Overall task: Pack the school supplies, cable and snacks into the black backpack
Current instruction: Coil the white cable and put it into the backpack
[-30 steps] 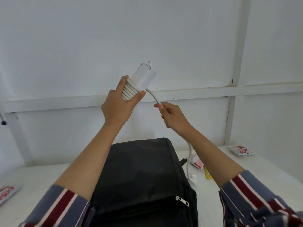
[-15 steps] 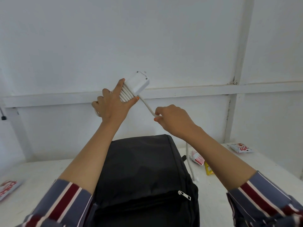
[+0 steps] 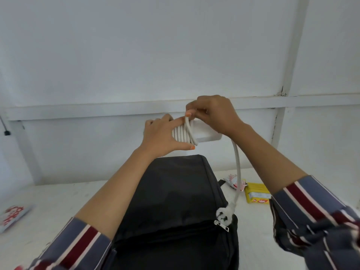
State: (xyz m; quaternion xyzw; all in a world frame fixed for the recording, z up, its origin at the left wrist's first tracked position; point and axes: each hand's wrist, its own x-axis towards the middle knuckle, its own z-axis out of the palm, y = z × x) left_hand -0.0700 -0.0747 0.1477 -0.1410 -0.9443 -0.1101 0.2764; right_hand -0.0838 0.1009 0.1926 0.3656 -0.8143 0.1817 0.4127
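Head: L hand (image 3: 165, 137) grips adapter (image 3: 206, 133); R hand (image 3: 214, 114) fingers (image 3: 191, 112) pinch cable (image 3: 237, 168) over backpack (image 3: 175, 191) edge.

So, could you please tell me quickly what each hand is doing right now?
Left hand: grips the white block between thumb and fingers.
Right hand: pinches the cable above the block.

White-painted panel wall (image 3: 136, 55), evenly lit. A horizontal rail (image 3: 78, 112) crosses it; a vertical post (image 3: 294, 55) meets the rail at right, paint chipped at the joint (image 3: 281, 93). Small black fitting (image 3: 6, 132) at far left. White counter (image 3: 64, 195) below, surface scuffed.
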